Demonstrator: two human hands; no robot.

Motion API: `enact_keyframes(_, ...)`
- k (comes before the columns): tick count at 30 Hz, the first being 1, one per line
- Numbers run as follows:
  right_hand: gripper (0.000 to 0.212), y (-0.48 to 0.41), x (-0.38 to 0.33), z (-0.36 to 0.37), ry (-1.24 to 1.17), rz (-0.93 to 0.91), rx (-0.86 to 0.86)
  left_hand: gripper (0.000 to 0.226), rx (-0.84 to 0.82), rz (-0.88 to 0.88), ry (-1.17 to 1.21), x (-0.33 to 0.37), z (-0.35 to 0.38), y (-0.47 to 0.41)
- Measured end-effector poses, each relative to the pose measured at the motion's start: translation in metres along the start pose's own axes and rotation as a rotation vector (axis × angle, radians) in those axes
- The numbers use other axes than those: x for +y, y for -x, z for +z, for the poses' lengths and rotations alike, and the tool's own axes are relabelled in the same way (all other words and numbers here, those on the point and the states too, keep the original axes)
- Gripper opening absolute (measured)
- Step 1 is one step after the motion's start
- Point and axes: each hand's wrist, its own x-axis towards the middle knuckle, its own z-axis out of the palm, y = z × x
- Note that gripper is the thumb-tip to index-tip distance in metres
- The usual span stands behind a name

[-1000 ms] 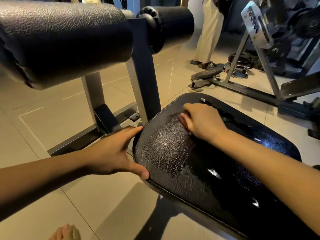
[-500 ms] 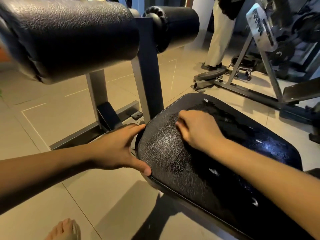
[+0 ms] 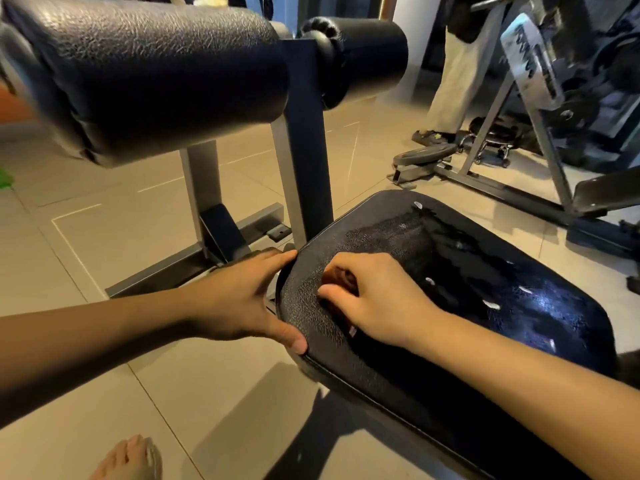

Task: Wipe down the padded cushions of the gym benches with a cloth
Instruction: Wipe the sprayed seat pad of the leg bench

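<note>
A black padded seat cushion [image 3: 485, 306] fills the lower right, glossy and wet on its far half. My right hand [image 3: 377, 303] lies on its near-left part, fingers curled over a dark brownish cloth [image 3: 341, 277] that mostly hides beneath the palm. My left hand [image 3: 239, 299] braces the cushion's left rim, fingers stretched along the edge and thumb pressed on the corner. Above, two black roller pads [image 3: 149, 71] sit on a grey upright post [image 3: 308, 161]; the right one is [image 3: 367, 60].
Beige floor tiles [image 3: 104, 237] lie around the bench's grey base frame [image 3: 194, 265]. Another grey machine [image 3: 533, 109] stands at the back right, with a person's legs in light trousers [image 3: 457, 71] beside it. My bare foot [image 3: 131, 459] shows at the bottom left.
My right hand has slid with the cloth from the cushion's far middle toward its near-left edge, closer to my left hand. My left hand has stayed on the rim.
</note>
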Motion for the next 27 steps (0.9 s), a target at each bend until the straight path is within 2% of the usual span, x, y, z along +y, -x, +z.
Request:
enact_keyframes(2,0.020,0.011,-0.012,0.012,0.053,-0.152,-0.047,0.131,0.007,-0.005,0.006,-0.001,0.000,-0.001)
enact_keyframes(4,0.019,0.004,-0.006,0.012,0.147,-0.163,-0.018,0.131,0.006,-0.003,0.012,-0.002,-0.001,-0.002)
enact_keyframes(8,0.019,-0.033,0.055,-0.012,0.332,0.165,0.091,0.132,0.006,0.012,0.009,0.000,-0.001,-0.001)
enact_keyframes(10,0.019,-0.038,0.067,-0.018,0.301,0.239,0.139,0.135,0.005,0.002,-0.004,0.001,-0.001,-0.001)
enact_keyframes(12,0.015,-0.029,0.043,-0.008,0.212,0.156,0.102,0.134,-0.001,0.003,-0.007,0.001,-0.001,0.000)
enact_keyframes(14,0.011,-0.010,-0.001,0.010,0.088,-0.033,0.026,0.129,0.002,0.010,-0.009,0.000,-0.001,0.001)
enact_keyframes(16,0.011,0.005,-0.026,0.022,0.068,-0.191,-0.055,0.125,0.007,0.005,-0.006,0.001,-0.001,0.001)
enact_keyframes(17,0.011,0.000,-0.019,0.022,0.091,-0.219,-0.034,0.126,0.010,0.006,-0.002,0.000,-0.001,0.001)
enact_keyframes(19,0.011,-0.020,0.017,0.011,0.206,-0.095,0.033,0.130,0.007,0.002,0.016,0.000,-0.002,0.000)
enact_keyframes(21,0.015,-0.044,0.072,-0.008,0.324,0.125,0.125,0.134,0.004,-0.007,0.039,0.000,-0.002,0.001)
enact_keyframes(24,0.016,-0.055,0.130,-0.036,0.294,0.408,0.255,0.136,0.006,-0.004,0.024,0.002,-0.001,0.002)
enact_keyframes(26,0.015,-0.055,0.131,-0.038,0.202,0.457,0.269,0.136,0.005,-0.007,0.017,0.003,-0.001,0.003)
enact_keyframes(27,0.014,-0.055,0.120,-0.034,0.156,0.425,0.249,0.136,0.003,-0.006,0.019,0.003,-0.002,0.003)
